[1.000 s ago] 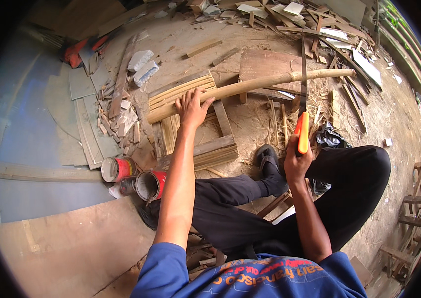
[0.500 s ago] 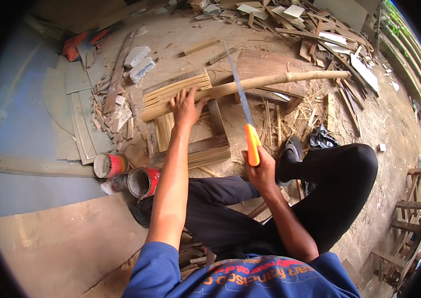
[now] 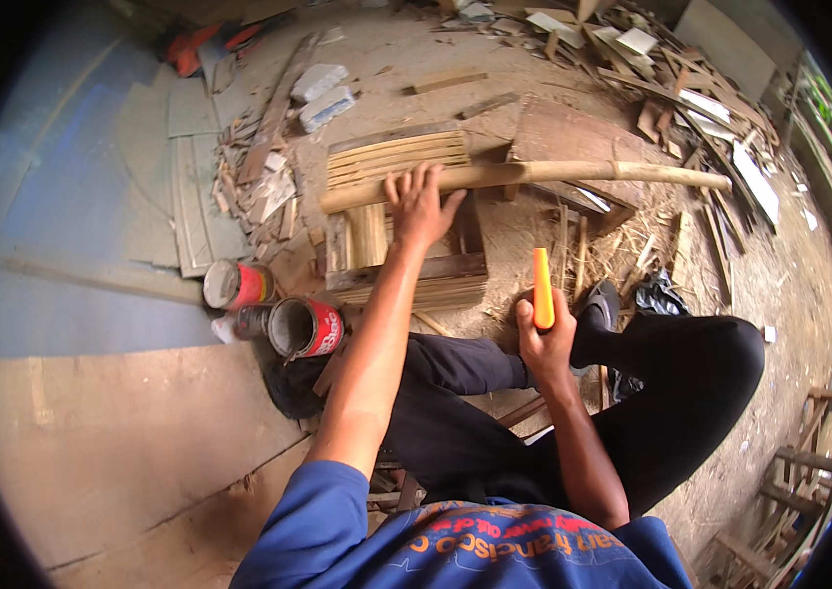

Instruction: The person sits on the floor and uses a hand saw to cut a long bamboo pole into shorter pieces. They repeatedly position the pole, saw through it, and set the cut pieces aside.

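A long, slightly bent bamboo pole (image 3: 612, 171) lies crosswise over a low wooden frame (image 3: 455, 267) topped with pale slats. My left hand (image 3: 419, 206) grips the pole near its left end, fingers over the top and thumb on the near side. Wrapped round the orange handle of a handsaw (image 3: 542, 285) is my right hand (image 3: 545, 339), held in front of my bent leg. The saw's blade can hardly be made out. The pole's right part passes above a brown wooden board (image 3: 573, 133).
Two red paint cans (image 3: 306, 329) stand left of my left forearm. White foam-like blocks (image 3: 322, 98) lie beyond them. Scrap wood (image 3: 671, 88) is heaped at the far right, straw-like shavings (image 3: 612, 231) below the pole. A wooden ladder-like rack (image 3: 799, 491) stands at the right edge.
The saw has turned, so its blade, plain to see before across the pole, hardly shows now. The view has shifted, and the pole lies more level. My left hand keeps its hold.
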